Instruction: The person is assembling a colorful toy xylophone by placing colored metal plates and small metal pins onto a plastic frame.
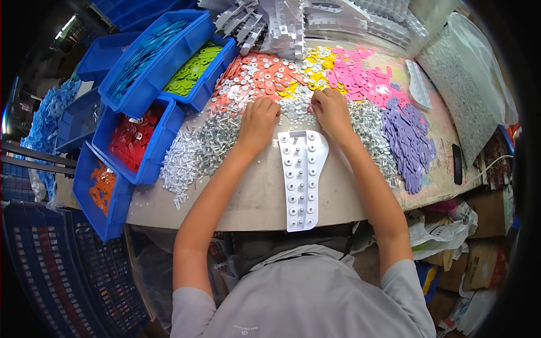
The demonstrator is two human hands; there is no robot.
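Observation:
My left hand is curled with its fingertips together, at the edge of a heap of small white and grey round pieces. On the other side of that heap, my right hand is also closed, with thumb and fingers pinched. Whatever either hand holds is too small or hidden to make out. Between my forearms a white plastic tray lies flat near the table's front edge. It carries rows of round white pieces and a middle row of small metal pins.
Coral strips, yellow ones, pink ones and purple ones lie piled behind and right. Metal rivet-like pieces flank both arms. Blue bins stand left; stacked white trays at the back; a filled sack right.

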